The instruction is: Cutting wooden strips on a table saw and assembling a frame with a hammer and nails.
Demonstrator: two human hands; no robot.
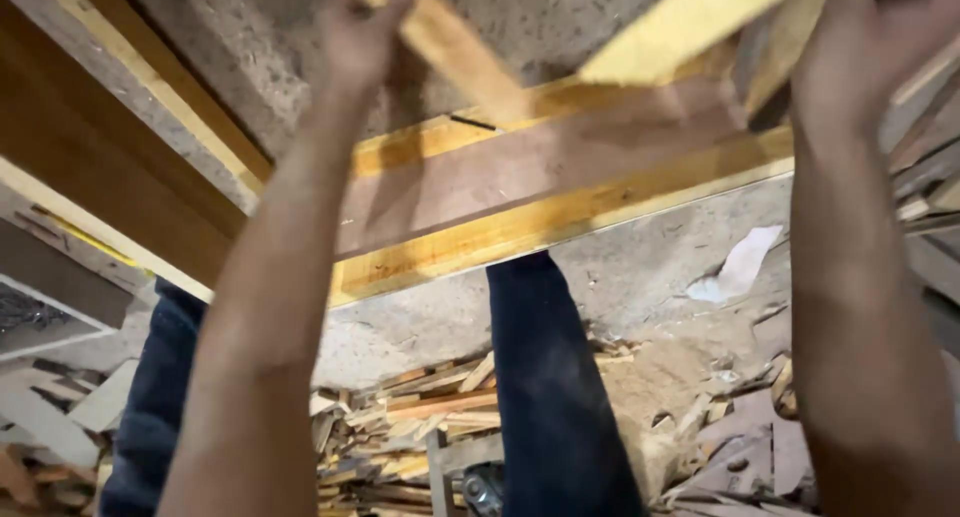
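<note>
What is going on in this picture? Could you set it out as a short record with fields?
Place: wood workshop with a dusty concrete floor
Left hand: grip closed around a yellow wooden strip
Right hand: raised against a pale wooden board; whether its fingers close on the board cannot be told
Frame: a large brown wooden frame with yellow edges lies below both hands
Legs: the person's dark blue trousers show under the frame
Floor litter: a pile of wood offcuts and a white scrap of paper

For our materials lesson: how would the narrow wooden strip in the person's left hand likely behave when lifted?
The wooden strip looks straight and solid, so probably stiff. It is slim, so likely light. The left hand grips one end, so it might pivot.
</note>
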